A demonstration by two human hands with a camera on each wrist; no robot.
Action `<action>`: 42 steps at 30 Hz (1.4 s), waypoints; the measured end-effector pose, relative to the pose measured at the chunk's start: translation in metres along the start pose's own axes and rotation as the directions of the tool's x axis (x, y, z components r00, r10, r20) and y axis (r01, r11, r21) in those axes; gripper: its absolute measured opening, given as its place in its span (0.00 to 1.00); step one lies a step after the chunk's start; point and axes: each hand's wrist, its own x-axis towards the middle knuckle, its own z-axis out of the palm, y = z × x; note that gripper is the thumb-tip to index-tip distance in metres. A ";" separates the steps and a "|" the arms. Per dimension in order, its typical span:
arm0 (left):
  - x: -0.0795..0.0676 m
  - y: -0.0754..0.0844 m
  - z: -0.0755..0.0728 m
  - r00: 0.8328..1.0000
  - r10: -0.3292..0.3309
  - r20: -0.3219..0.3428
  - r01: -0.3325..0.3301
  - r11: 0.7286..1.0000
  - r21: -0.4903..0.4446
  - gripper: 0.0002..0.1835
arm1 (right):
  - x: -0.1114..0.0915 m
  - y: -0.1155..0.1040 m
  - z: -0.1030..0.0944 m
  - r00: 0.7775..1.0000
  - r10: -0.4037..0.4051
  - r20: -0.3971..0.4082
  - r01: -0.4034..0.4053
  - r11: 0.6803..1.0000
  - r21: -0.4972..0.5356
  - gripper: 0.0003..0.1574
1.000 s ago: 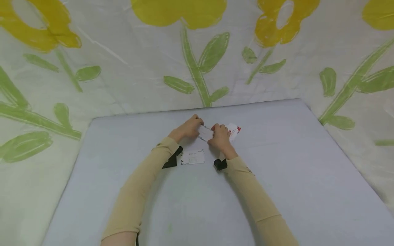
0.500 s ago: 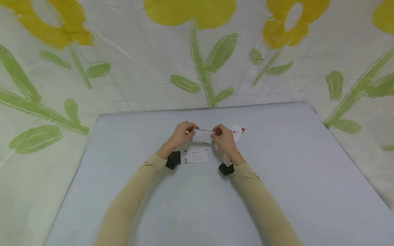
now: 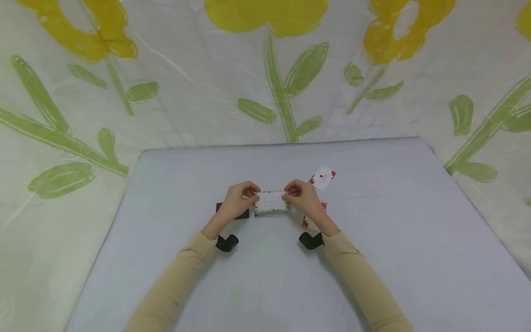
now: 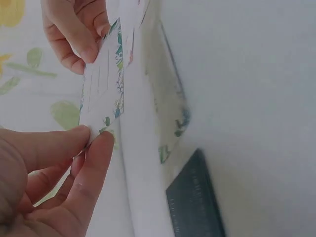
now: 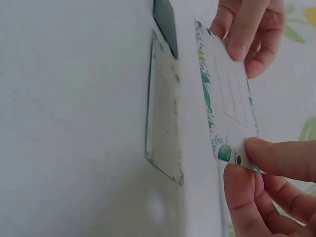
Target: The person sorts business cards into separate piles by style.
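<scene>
Straight ahead in the head view, your left hand (image 3: 239, 198) and right hand (image 3: 304, 198) face each other across a white patterned card (image 3: 271, 202), each pinching one end between thumb and fingers. A second patterned card (image 3: 271, 214) shows at its lower edge. Part of a dark flat item (image 3: 242, 215) shows behind your left hand. On the other side, near your right hand, lie two red-patterned cards: the farther red card (image 3: 325, 178) is tilted, and the nearer red card (image 3: 312, 225) is partly covered by your right wrist. Beige sleeves (image 3: 170, 288) cover your forearms over the pale table (image 3: 265, 276), and the backdrop (image 3: 186, 97) behind carries painted flowers.

From the left wrist, your left thumb and forefinger nip a near corner of the white patterned card, closed to little more than its thickness. Your right hand holds the far end. Leafy green and blue print runs along the border, and the second patterned card lies apart from it on the table, beside the dark flat item.

Over on the right wrist, your right thumb presses the printed face, fingers behind, with the pinch just as narrow. Thin lines mark the card's middle.
</scene>
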 end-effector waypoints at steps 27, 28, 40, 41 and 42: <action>0.004 -0.016 0.022 0.999 -0.027 -0.019 0.031 0.968 0.249 0.06 | 0.006 0.008 0.018 1.000 0.021 0.021 -0.016 0.975 -0.221 0.08; 0.004 -0.015 0.022 1.000 -0.028 -0.014 0.031 0.965 0.260 0.06 | 0.006 0.008 0.019 1.000 0.015 0.022 -0.010 0.970 -0.244 0.08; 0.004 -0.013 0.024 0.999 -0.039 0.017 0.032 0.943 0.331 0.05 | 0.009 0.007 0.023 0.999 0.003 0.052 0.017 0.921 -0.389 0.08; 0.005 -0.014 0.024 0.999 -0.037 0.016 0.029 0.943 0.333 0.04 | 0.009 0.007 0.023 0.999 0.004 0.054 0.017 0.919 -0.394 0.07; 0.005 -0.014 0.024 0.999 -0.035 0.016 0.027 0.942 0.334 0.04 | 0.009 0.006 0.023 0.998 0.005 0.056 0.018 0.918 -0.397 0.07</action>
